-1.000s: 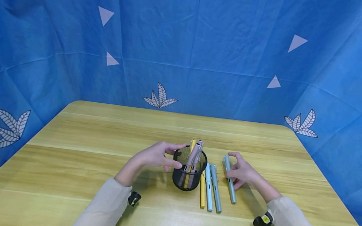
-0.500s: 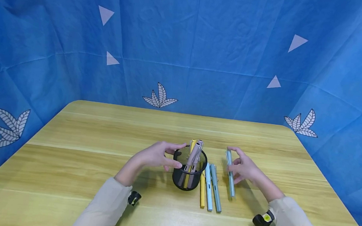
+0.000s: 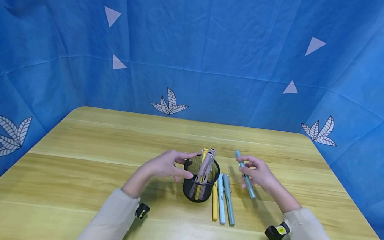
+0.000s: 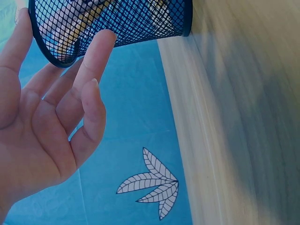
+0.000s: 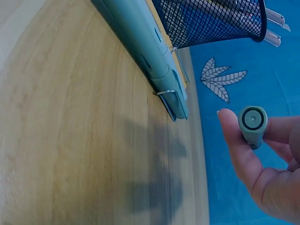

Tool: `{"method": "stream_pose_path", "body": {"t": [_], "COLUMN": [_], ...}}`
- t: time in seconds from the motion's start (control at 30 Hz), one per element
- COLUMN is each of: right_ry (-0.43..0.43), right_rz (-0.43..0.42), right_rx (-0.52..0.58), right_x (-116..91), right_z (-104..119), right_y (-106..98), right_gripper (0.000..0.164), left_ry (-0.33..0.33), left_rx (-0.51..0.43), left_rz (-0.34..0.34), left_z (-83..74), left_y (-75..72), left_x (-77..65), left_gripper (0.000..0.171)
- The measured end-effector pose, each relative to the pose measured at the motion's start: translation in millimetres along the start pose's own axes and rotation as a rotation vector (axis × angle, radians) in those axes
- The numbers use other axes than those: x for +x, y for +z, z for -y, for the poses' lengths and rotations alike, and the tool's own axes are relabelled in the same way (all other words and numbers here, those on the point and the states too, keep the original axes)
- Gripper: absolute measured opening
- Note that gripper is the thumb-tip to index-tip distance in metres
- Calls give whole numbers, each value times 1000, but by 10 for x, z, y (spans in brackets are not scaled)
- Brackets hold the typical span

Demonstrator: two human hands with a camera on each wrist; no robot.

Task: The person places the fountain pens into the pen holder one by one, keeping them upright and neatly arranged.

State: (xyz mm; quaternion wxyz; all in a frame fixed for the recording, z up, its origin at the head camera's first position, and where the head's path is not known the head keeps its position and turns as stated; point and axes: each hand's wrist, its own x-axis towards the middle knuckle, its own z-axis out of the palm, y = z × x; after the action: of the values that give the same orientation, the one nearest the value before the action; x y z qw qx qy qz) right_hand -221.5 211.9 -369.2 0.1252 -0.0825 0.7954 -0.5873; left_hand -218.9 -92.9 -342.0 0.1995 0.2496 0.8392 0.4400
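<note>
A black mesh pen holder [image 3: 188,195] stands upright on the table with lilac pens [image 3: 204,167] and a yellow pen [image 3: 204,152] in it. My left hand [image 3: 165,165] holds its rim from the left, thumb in front and index finger behind. In the left wrist view, other fingers [image 4: 96,56] lie against or close under the mesh wall. To the right, my right hand [image 3: 259,174] pinches a blue-green pen [image 3: 249,187] between thumb and fingers, raised above the table and slanted. The right wrist view shows this pen [image 5: 253,118] end-on.
Between the holder and my right hand, a yellow pen [image 3: 214,206], a light blue pen [image 3: 221,203] and a blue-green pen [image 3: 228,205] lie side by side on the wooden table [image 3: 108,135]. A blue cloth [image 3: 198,52] hangs behind and at both sides.
My right hand has lifted the blue-green pen off the table; its upper end has swung away and to the left. My left hand and the pen holder have stayed in place.
</note>
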Motion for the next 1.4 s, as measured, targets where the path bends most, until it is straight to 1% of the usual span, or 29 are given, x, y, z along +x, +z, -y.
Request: {"method": "stream_pose_path", "body": {"t": [0.13, 0.53, 0.7, 0.87, 0.97, 1.1, 1.17, 1.27, 1.4], "right_ry": [-3, -1, -45, -119, -152, -169, -183, -215, -272], "right_rz": [-31, -106, -128, -173, -210, -254, -271, -292, -309], "right_rx": [13, 175, 240, 293, 277, 226, 222, 257, 334], "right_x": [2, 14, 25, 12, -9, -41, -54, -67, -89], "right_z": [5, 89, 126, 184, 230, 287, 312, 343, 384], "right_y": [15, 64, 75, 70, 62, 55, 55, 58, 70], "right_gripper": [34, 41, 44, 42, 40, 41, 41, 39, 34], "left_ry": [-1, 0, 2, -4, -1, 5, 4, 2, -3], "left_rx": [-2, 9, 5, 5, 5, 5, 8, 11, 7], "left_rz": [2, -4, -2, -3, -4, -1, 1, 0, -1], "left_z": [5, -8, -3, -3, -3, 2, 7, 10, 8], "left_y": [3, 1, 5, 7, 6, 3, 1, -1, -3], "left_x": [0, -7, -5, -3, -1, -1, 1, 2, 1], "left_gripper": [69, 68, 68, 68, 68, 68, 69, 69, 69]}}
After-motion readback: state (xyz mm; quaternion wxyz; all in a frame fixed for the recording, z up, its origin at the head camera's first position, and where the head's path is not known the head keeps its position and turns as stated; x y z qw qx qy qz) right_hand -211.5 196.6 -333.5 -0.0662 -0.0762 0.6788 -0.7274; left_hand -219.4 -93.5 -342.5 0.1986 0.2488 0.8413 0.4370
